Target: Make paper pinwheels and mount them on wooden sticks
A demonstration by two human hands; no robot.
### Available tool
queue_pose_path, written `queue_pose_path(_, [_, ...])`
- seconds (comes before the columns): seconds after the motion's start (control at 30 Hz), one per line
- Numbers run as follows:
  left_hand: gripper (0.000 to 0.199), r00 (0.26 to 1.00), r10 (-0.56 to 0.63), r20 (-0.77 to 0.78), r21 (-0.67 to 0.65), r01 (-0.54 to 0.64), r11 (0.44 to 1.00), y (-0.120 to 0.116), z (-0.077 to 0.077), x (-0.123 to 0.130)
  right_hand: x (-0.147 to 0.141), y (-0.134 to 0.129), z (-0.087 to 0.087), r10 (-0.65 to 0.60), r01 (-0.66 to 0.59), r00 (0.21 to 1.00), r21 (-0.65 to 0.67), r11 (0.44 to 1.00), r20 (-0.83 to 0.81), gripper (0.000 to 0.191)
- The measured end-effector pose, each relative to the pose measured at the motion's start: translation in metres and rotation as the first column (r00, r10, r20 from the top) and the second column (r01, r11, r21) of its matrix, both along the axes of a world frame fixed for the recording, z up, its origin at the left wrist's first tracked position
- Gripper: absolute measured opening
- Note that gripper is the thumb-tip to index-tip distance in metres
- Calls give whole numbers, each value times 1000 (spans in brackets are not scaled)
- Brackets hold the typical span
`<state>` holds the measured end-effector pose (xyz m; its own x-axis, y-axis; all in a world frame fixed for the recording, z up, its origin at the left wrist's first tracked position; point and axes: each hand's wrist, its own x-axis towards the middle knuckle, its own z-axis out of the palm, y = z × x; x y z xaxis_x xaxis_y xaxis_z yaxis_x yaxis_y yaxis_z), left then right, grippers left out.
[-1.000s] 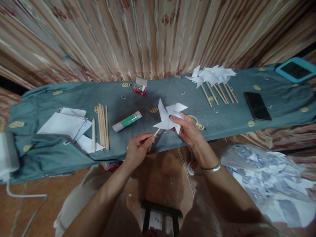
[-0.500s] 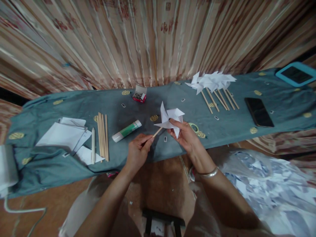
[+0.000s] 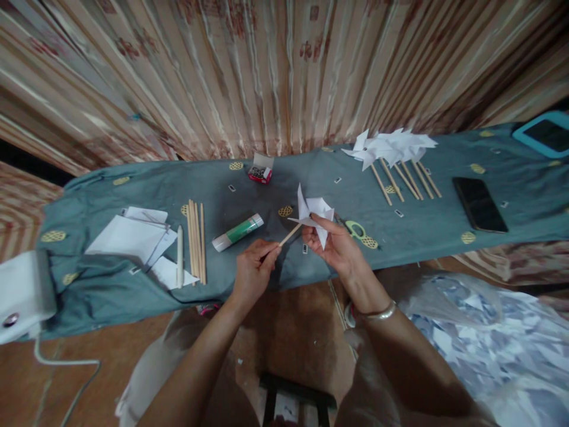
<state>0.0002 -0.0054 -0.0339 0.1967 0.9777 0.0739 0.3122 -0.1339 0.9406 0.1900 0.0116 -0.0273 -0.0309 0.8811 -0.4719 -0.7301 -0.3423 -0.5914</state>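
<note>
My left hand (image 3: 256, 265) is closed around the lower end of a thin wooden stick (image 3: 291, 235). The stick's far end meets a white paper pinwheel (image 3: 316, 209), whose blades stand out in several directions. My right hand (image 3: 334, 240) pinches the pinwheel at its middle, thumb on top and the other fingers beneath. The join between stick and paper is partly hidden by the right hand. Just beyond the right hand lie green-handled scissors (image 3: 355, 229). A glue stick (image 3: 238, 232) with a green label rests to the left, and a small red box of pins (image 3: 261, 171) sits open behind.
Loose wooden sticks (image 3: 197, 242), a white pen-like tool (image 3: 180, 256) and stacked paper (image 3: 127, 238) lie at left. Several finished pinwheels (image 3: 395, 148) and a black phone (image 3: 480, 204) are at right. A bag of paper scraps (image 3: 484, 338) stands below the table's right edge.
My view has turned slightly left, so things on the table appear shifted to the right. Both hands keep hold of the pinwheel and stick, with the pinwheel tilted a little.
</note>
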Motion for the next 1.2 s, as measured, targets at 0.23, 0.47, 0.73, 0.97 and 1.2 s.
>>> queue_pose_path(0.23, [19,999,-11,-32,32,12,999,1,-1,-2,1,2,0,84,-85,993,-10,996,-88,19])
queue_pose_path(0.47, [21,996,-22,-90,100,31,995,4,-1,-4,1,3,-1,78,-86,984,-42,995,-157,14])
queue_pose_path(0.73, [19,997,-32,-64,83,38,996,4,-8,-6,-10,-2,4,-109,109,991,-5,994,79,22])
queue_pose_path(0.97, [20,1000,13,-22,-4,-13,1000,9,-15,-12,-18,-8,6,-159,104,921,167,980,357,29])
queue_pose_path(1.2, [27,996,64,54,38,-66,997,16,-9,-8,-18,-8,1,-119,42,915,200,979,387,28])
